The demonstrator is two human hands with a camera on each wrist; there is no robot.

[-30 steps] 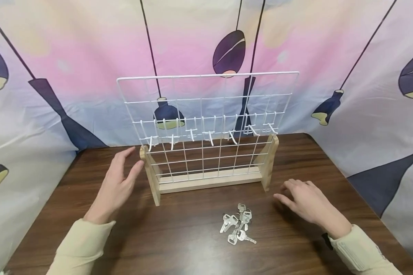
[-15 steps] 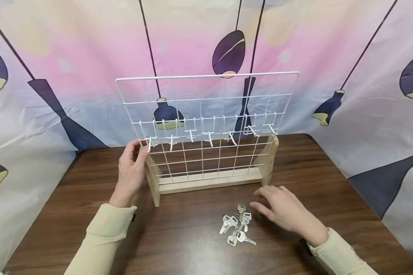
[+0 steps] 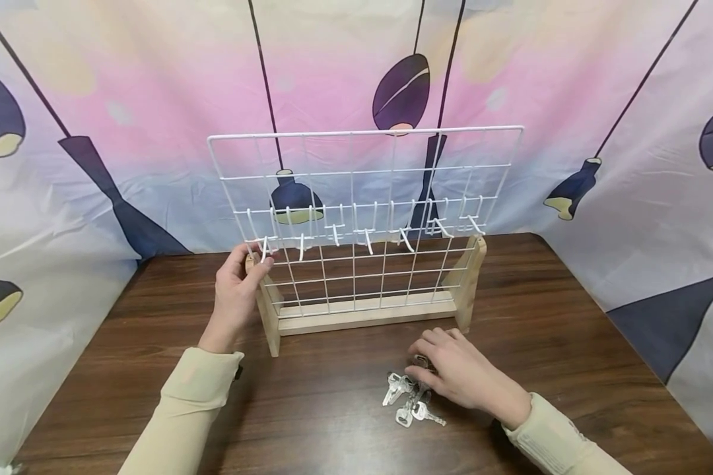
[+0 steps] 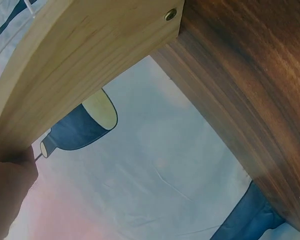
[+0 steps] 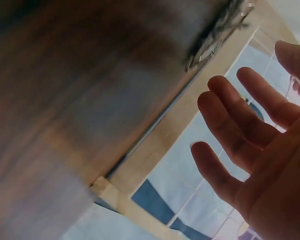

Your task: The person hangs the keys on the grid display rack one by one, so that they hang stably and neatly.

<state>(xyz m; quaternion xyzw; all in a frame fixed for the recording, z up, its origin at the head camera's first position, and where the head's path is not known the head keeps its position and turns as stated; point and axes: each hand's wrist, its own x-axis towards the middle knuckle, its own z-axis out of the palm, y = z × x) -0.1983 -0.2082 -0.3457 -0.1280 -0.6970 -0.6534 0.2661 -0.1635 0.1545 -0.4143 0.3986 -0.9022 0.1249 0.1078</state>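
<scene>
A white wire grid rack (image 3: 368,132) stands upright in a wooden frame, a row of white hooks (image 3: 368,239) across its middle. My left hand (image 3: 236,293) grips the top of the left wooden side post (image 3: 267,323), thumb in front. In the left wrist view, the post (image 4: 90,65) fills the upper left, with part of the hand (image 4: 10,195) below it. Several silver keys (image 3: 404,417) lie in a small pile before the rack. Over the pile's right side is my right hand (image 3: 460,369), covering some keys. The right wrist view shows its fingers (image 5: 222,120) spread and slightly bent, holding nothing.
The brown wooden table (image 3: 333,409) carries the rack and the keys. A patterned cloth (image 3: 344,66) with lamp shapes hangs behind it and at both sides. The rack's right wooden post (image 3: 468,290) stands just beyond my right hand.
My left hand has moved right and taken hold of the rack's left post. My right hand has moved left from beside the rack to over the keys. The rack looks unmoved.
</scene>
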